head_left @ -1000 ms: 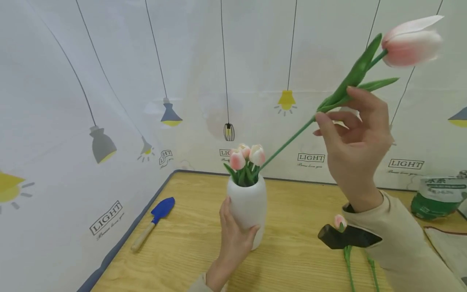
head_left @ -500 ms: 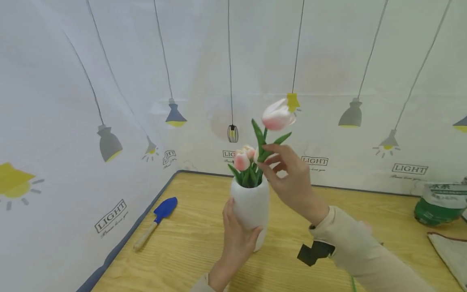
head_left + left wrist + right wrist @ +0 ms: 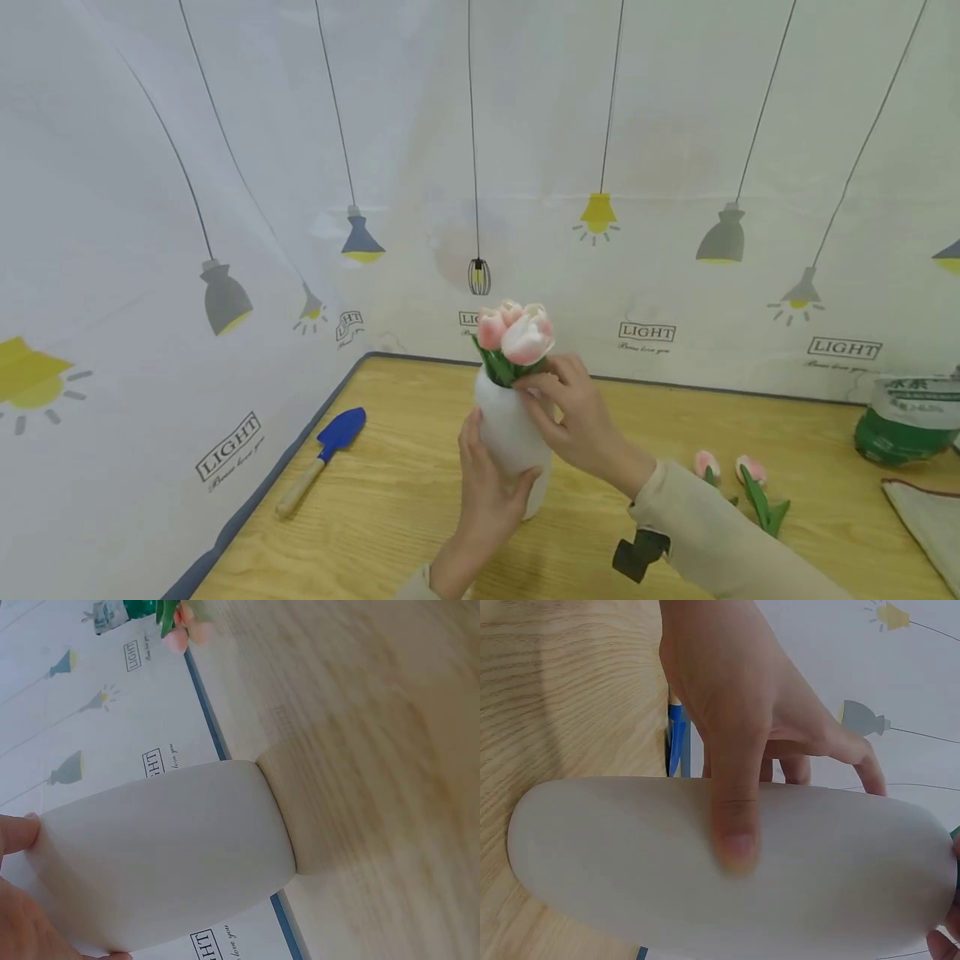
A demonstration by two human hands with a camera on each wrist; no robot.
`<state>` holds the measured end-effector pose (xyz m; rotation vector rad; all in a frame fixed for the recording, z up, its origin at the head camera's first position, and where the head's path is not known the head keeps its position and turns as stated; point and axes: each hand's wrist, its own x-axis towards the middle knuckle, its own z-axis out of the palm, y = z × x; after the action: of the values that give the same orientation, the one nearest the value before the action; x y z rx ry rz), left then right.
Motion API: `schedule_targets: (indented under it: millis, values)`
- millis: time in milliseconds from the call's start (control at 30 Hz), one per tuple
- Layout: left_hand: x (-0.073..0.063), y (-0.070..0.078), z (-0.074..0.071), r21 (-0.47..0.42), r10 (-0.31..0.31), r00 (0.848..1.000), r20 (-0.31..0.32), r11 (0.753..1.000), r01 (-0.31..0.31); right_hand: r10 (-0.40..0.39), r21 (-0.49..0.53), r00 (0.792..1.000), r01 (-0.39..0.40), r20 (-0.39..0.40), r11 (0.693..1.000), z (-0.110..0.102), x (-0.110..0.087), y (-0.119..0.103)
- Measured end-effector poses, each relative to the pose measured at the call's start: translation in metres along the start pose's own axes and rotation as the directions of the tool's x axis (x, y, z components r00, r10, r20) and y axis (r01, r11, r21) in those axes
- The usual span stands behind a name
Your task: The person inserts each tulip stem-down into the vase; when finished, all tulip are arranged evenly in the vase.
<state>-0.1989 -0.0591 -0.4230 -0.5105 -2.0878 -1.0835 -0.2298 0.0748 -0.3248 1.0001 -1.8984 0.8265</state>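
A white vase (image 3: 506, 421) stands upright on the wooden table, with several pink-and-white tulips (image 3: 492, 330) in its mouth. My left hand (image 3: 489, 483) grips its side; in the right wrist view that hand's thumb (image 3: 736, 825) lies along the vase wall. At the rim, my right hand (image 3: 588, 421) pinches a tulip (image 3: 529, 336) below its bloom. This bloom sits in front of the others, and its stem is hidden inside the vase. Only the right hand's fingertips show at the edge of the right wrist view.
Two loose tulips (image 3: 752, 471) lie on the table beside the right forearm. A blue hand trowel (image 3: 341, 429) with a wooden handle rests at left. Farther right are a green-and-white bag (image 3: 903, 425) and a beige cloth (image 3: 930, 521). A printed sheet (image 3: 667, 275) hangs behind.
My right hand has brought the tulip left from the upper right and lowered it down into the vase. The left hand stays on the vase.
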Motion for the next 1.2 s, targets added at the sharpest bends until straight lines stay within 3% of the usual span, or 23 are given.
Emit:
schedule_targets:
  millis: [267,400,467,533,567,667,800,833,900,933,1000,1133,1200]
  values:
    - [0.002,0.003,0.001,-0.031,-0.061,0.998,0.011,0.998,0.061,0.097,0.044,0.995,-0.096,-0.027,0.994,-0.026,-0.019,0.003]
    - [0.003,0.006,0.001,-0.029,-0.114,0.993,0.012,0.993,0.114,0.173,-0.021,0.985,-0.173,-0.003,0.985,-0.051,-0.033,0.021]
    - [0.003,0.006,0.001,-0.027,-0.124,0.992,0.005,0.992,0.124,0.257,-0.086,0.965,-0.253,0.042,0.964,-0.066,-0.043,0.033]
    - [0.003,0.006,0.001,-0.025,-0.128,0.992,0.000,0.992,0.127,0.366,-0.171,0.923,-0.344,0.121,0.923,-0.081,-0.055,0.044]
    - [0.003,0.006,0.001,-0.025,-0.126,0.992,-0.001,0.992,0.126,0.431,-0.206,0.885,-0.395,0.175,0.895,-0.089,-0.062,0.049]
    - [0.003,0.006,0.001,-0.026,-0.120,0.993,0.002,0.992,0.120,0.585,-0.330,0.736,-0.489,0.341,0.807,-0.109,-0.090,0.064]
    - [0.001,0.006,0.002,-0.025,-0.105,0.994,-0.004,0.994,0.105,0.685,-0.426,0.515,-0.540,0.516,0.726,-0.130,-0.139,0.081]
    - [0.000,0.006,0.002,-0.025,-0.100,0.995,-0.006,0.995,0.100,0.696,-0.433,0.467,-0.554,0.545,0.711,-0.134,-0.151,0.084]
    - [-0.001,0.006,0.003,-0.026,-0.091,0.996,-0.010,0.996,0.090,0.707,-0.416,0.396,-0.602,0.586,0.682,-0.139,-0.172,0.086]
    - [-0.002,0.006,0.003,-0.025,-0.086,0.996,-0.014,0.996,0.086,0.698,-0.385,0.377,-0.630,0.608,0.675,-0.141,-0.180,0.087]
    - [-0.002,0.006,0.002,-0.022,-0.083,0.996,-0.022,0.996,0.083,0.670,-0.305,0.371,-0.678,0.644,0.669,-0.141,-0.190,0.087]
    - [-0.002,0.006,0.002,-0.017,-0.083,0.996,-0.028,0.996,0.082,0.631,-0.235,0.425,-0.677,0.649,0.698,-0.134,-0.196,0.084]
    - [-0.002,0.005,0.002,-0.025,-0.084,0.996,-0.025,0.996,0.084,0.645,-0.253,0.431,-0.671,0.632,0.697,-0.130,-0.196,0.081]
